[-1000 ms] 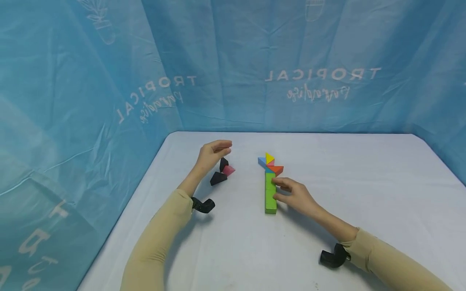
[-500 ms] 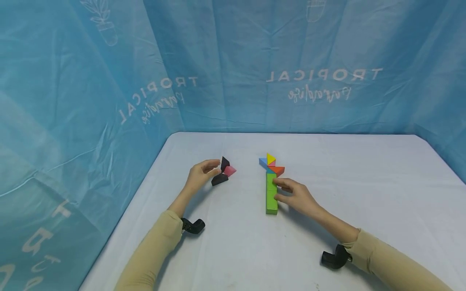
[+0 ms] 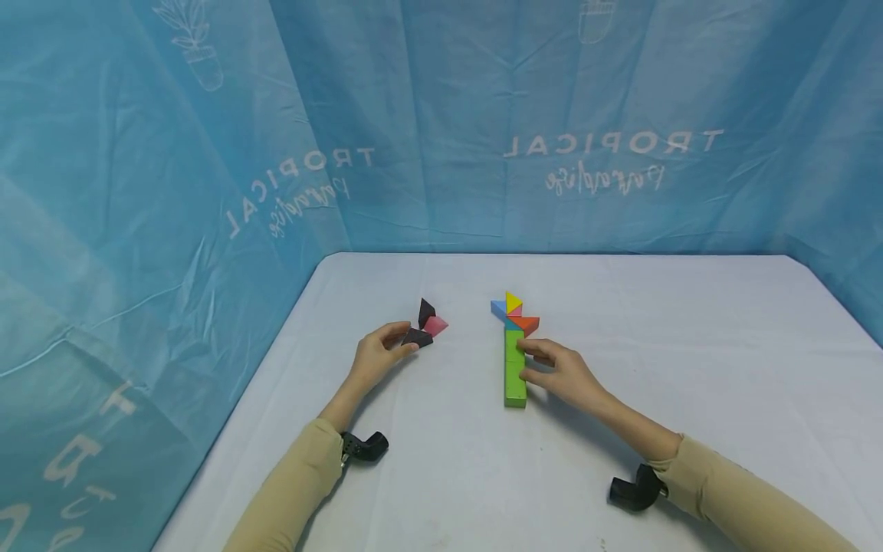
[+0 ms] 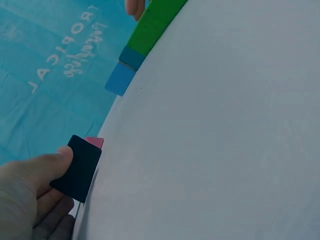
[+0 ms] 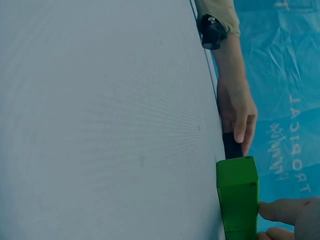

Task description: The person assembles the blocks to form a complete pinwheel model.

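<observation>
My left hand (image 3: 378, 354) pinches one end of a black wedge-shaped block (image 3: 418, 337), thumb on its near side in the left wrist view. Behind that block lie a second black block (image 3: 426, 311) and a pink block (image 3: 434, 326). My right hand (image 3: 562, 372) touches the right side of a bar of green blocks (image 3: 514, 376) with thumb and fingertips. Beyond the bar's far end is a pinwheel-like group: a teal block (image 3: 511, 324), a blue block (image 3: 499, 308), a yellow triangular block (image 3: 513, 301), a small pink block (image 3: 516, 311) and an orange-red triangular block (image 3: 526, 324).
A white cloth (image 3: 655, 330) covers the table. Blue printed curtains (image 3: 441, 115) hang behind it and along its left side. Each wrist carries a black camera mount (image 3: 366, 446).
My left hand has come down and toward me, from above the far black block to the near one, which it now grips. My right hand stays at the green bar.
</observation>
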Tool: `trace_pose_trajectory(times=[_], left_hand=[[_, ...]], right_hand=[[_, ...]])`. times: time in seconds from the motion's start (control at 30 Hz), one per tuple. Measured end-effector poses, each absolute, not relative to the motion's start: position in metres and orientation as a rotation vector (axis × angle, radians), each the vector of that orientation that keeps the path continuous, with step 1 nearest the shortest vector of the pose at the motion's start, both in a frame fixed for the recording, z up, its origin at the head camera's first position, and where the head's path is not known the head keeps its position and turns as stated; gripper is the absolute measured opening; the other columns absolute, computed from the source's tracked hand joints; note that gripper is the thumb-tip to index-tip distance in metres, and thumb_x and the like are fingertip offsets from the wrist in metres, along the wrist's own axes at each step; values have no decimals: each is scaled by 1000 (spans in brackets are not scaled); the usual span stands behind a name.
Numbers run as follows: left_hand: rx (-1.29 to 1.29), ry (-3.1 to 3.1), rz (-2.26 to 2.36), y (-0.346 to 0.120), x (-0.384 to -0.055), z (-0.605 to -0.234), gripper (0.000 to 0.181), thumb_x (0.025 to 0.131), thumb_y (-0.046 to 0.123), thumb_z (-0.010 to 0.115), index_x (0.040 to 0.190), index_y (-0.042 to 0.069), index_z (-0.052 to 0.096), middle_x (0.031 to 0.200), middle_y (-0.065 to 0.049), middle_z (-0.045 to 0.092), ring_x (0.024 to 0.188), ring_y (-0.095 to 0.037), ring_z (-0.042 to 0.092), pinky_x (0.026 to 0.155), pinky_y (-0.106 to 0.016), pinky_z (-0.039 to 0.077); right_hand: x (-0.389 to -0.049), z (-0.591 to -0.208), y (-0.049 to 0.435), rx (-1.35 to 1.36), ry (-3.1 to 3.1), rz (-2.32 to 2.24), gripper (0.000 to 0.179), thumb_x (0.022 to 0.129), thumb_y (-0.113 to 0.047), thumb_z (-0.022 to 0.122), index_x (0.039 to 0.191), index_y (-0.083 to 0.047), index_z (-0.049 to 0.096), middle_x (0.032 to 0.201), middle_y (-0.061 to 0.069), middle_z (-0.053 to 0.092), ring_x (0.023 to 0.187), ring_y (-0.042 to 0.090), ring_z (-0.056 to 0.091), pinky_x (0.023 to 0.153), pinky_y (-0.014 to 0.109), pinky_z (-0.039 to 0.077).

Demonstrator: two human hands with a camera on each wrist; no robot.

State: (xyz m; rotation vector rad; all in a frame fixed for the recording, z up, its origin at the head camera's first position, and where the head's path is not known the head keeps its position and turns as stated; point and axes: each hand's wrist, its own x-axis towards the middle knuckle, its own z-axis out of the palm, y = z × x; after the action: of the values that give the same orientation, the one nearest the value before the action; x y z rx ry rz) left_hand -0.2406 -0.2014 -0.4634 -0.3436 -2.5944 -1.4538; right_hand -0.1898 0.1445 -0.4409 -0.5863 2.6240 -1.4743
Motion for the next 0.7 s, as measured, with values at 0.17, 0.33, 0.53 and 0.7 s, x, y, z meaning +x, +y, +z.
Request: trace_pose_trajectory(times=[0.17,0.33,0.53,0.7], left_hand=[[-382,-2552,-1378,-200,-239,-468,43,80,17,76,119,2,64,112,-12,65,105,-25,61,91,-31,48],[-386,-2555,-1341,-199,-239,-467,42,80,17,76,118,2,64,111,-12,66,104,-25,61,90,-32,48],[-388,-2614,-1273,-197,-238,-465,48,79,21,78,122,4,62,116,-11,64,107,-25,60,91,-36,47],[-389,-2630,-1247,-195,-240,-465,45,80,18,77,120,4,63,114,-12,65,106,-25,59,91,-38,47]], right_hand=[[-189,-441,145,-588,2629,-1479,50,86,-14,70,131,-3,53,131,13,54,119,33,52,95,41,45],[-189,-441,145,-601,2632,-1480,50,85,-13,71,130,-2,54,131,14,54,118,34,52,94,42,45],[-190,-441,145,-587,2626,-1474,49,86,-14,71,131,-3,54,131,12,54,119,33,51,94,41,45],[-190,-440,145,-583,2628,-1471,50,86,-14,71,131,-3,53,132,12,54,119,33,51,95,41,45]])
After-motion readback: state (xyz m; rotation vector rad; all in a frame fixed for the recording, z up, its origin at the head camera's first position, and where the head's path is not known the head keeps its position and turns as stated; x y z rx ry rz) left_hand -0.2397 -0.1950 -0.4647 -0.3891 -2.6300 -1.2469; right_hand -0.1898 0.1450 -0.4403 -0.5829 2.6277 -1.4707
